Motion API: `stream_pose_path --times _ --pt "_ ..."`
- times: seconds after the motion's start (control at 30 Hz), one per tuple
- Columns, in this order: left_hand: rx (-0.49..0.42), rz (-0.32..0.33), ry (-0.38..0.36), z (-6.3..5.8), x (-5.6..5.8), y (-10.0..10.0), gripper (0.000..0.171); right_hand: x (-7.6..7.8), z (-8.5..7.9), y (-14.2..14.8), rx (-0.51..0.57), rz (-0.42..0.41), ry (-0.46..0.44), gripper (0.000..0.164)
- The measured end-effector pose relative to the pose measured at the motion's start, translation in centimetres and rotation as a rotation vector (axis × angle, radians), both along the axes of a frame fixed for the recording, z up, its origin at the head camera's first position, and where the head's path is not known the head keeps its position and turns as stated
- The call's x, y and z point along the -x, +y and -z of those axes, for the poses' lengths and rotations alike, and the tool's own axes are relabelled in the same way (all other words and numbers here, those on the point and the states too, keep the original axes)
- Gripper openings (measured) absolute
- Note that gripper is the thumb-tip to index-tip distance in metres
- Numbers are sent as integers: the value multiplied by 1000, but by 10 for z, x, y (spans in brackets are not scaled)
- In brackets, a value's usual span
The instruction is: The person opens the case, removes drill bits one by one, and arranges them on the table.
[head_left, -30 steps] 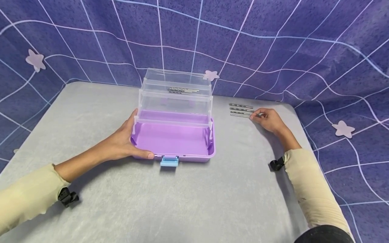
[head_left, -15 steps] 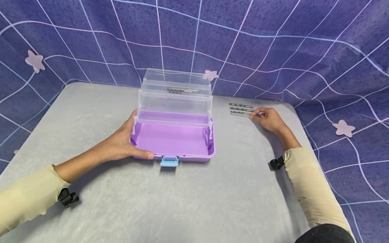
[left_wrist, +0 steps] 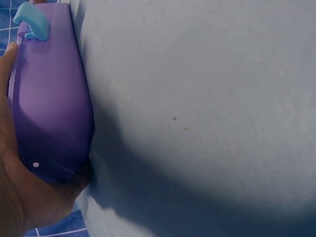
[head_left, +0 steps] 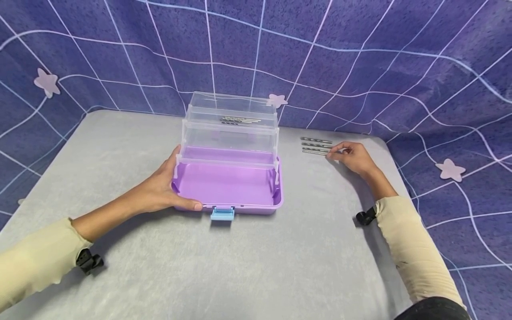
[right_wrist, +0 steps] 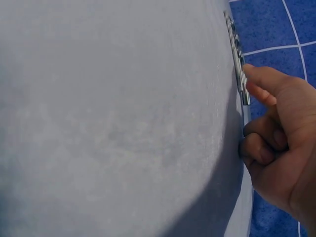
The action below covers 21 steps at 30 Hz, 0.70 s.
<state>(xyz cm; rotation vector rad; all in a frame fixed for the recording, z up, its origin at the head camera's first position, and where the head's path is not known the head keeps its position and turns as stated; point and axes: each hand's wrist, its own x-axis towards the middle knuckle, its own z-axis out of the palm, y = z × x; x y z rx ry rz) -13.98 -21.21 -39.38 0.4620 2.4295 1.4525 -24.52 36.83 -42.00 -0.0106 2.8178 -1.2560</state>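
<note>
My left hand (head_left: 162, 189) grips the left front corner of a purple plastic toolbox (head_left: 228, 182), thumb along its front edge and fingers round the side. In the left wrist view, the hand wraps the end of the purple box (left_wrist: 52, 94). At the back right of the table, my right hand (head_left: 352, 158) pinches the right end of the nearest drill bit (head_left: 314, 152) between thumb and index finger. Several metal drill bits lie there side by side. The right wrist view shows the thumb at the shank ends, other fingers curled.
The toolbox stands open, its clear tiered trays (head_left: 232, 133) raised at the back. Several drill bits (head_left: 240, 119) lie in an upper tray. A light blue latch (head_left: 222, 214) hangs at the front. Purple-blue gridded cloth (head_left: 256, 44) rises behind the grey table (head_left: 240, 266).
The nearest drill bit has shifted very slightly back, closer to the one behind it. Both hands have stayed almost in place.
</note>
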Motion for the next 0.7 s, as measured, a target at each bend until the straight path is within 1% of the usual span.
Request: stream_pose_path --times 0.13,0.4,0.57,0.7 --pt "7 -2 -1 1 0 -1 163 2 -1 -4 -4 10 9 33" --pt "0 0 5 1 1 -1 162 5 -9 -9 -52 3 10 40" --pt "5 -2 9 1 0 -1 163 11 -16 -13 -13 -9 42 38" --pt "2 2 10 1 1 0 162 14 -23 -19 28 -13 42 38"
